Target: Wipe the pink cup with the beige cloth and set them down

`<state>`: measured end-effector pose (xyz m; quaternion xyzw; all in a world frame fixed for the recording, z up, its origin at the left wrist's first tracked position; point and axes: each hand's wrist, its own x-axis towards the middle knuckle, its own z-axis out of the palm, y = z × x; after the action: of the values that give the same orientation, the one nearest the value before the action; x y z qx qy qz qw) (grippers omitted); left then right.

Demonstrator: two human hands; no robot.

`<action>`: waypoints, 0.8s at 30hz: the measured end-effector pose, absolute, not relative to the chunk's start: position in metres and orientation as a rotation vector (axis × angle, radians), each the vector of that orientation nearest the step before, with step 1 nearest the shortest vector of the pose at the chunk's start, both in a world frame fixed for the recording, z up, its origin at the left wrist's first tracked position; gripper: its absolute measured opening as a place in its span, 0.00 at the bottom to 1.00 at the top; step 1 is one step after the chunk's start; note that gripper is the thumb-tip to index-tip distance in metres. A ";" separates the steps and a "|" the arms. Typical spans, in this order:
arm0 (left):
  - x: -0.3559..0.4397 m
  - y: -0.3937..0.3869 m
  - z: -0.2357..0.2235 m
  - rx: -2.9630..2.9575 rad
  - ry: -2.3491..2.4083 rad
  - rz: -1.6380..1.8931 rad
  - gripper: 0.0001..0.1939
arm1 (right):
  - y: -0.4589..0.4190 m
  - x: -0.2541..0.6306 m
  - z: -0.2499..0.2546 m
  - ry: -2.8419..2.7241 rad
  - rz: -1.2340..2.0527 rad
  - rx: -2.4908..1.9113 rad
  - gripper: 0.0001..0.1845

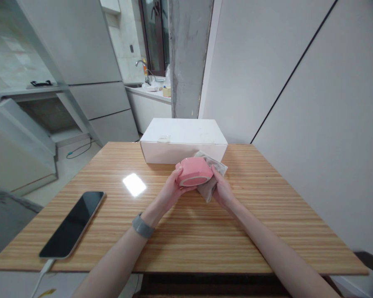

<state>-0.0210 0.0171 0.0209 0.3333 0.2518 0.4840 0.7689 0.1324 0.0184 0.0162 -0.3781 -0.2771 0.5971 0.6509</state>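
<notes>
Cradling a pink oval container (pixel 194 171) over the striped wooden table (pixel 261 215), the left hand (pixel 173 191) curls firmly beneath it. The right hand (pixel 222 190) grips a grey cloth (pixel 207 188) against its side. A white cardboard box (pixel 183 134) sits at twelve o'clock, a black smartphone (pixel 71 225) at eight.

Both forearms reach forward from the lower edge of the view and converge near the midline. Left forearm (pixel 115 256) angles up and to the right; left wrist (pixel 152 211) is nearly straight. Left hand (pixel 171 189) is cupped, fingers curled inward. Right forearm (pixel 273 248) runs up and to the left from the lower right. Right hand (pixel 222 190) is curled, fingers pointing up and inward. Hands near each other, not touching.
</notes>
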 end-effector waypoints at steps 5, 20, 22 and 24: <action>-0.024 0.021 0.020 0.750 0.559 1.140 0.19 | 0.033 0.125 0.025 -0.642 1.345 -0.873 0.18; -0.022 0.014 0.025 0.802 0.587 1.117 0.20 | 0.015 0.127 0.010 -0.664 1.386 -0.841 0.21; -0.021 0.015 0.024 0.833 0.655 1.168 0.24 | 0.014 0.125 0.008 -0.694 1.348 -0.833 0.22; -0.019 0.017 0.021 0.856 0.766 1.236 0.30 | 0.013 0.124 0.006 -0.735 1.291 -0.832 0.23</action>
<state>-0.0191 0.0169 0.0212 0.3791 0.3390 0.5474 0.6647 0.1242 0.0126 0.0057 -0.3675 -0.3245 0.5702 0.6591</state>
